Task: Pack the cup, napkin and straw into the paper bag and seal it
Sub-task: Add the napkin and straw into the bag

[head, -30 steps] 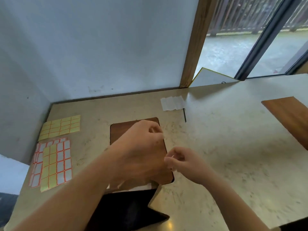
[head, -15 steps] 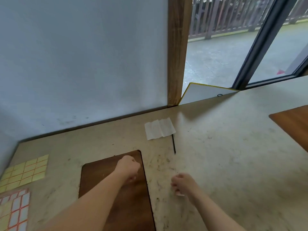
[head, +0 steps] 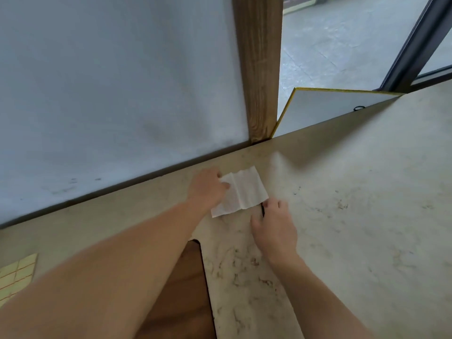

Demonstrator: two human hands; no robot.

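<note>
fingers [head: 226, 185] on napkin [head: 241, 192] | marbled counter [head: 354, 216] | grey wall [head: 110, 81]

No text, label, brand, number or sign can be read anywhere. The napkin [head: 241, 192] is seen blank and white, and the squares on the sticker sheet [head: 17, 274] at the desk's [head: 354, 216] left edge are seen unprinted.

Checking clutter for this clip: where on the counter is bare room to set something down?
Bare counter runs right of the right hand to the frame edge. It is crowded near the wall, where the left hand pinches the napkin beside the straw.
</note>
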